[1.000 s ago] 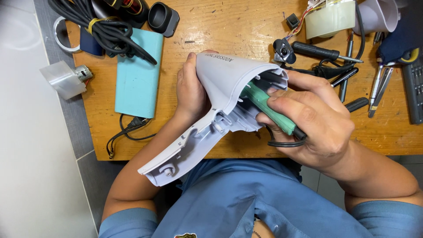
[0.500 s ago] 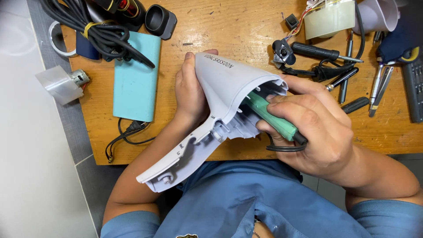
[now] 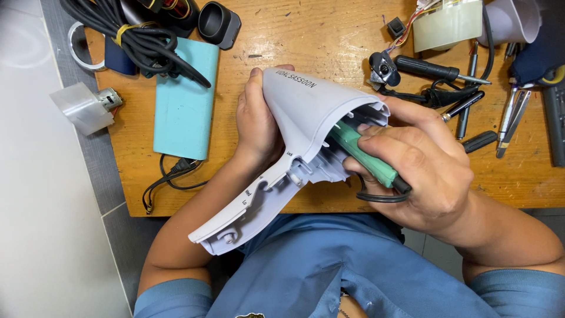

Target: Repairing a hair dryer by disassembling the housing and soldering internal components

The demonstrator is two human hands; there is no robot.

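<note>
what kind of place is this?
Likely a small-appliance repair bench: a wooden table strewn with screwdrivers and tweezers, a loose small motor, and a white hair dryer shell held open while the right hand works a green-handled tool inside.

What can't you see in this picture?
- Head view: the tip of the green-handled tool in the right hand is hidden inside the white dryer shell.
- The left hand fingers are hidden behind that shell.
- The cream round part is cut off by the top edge.
</note>
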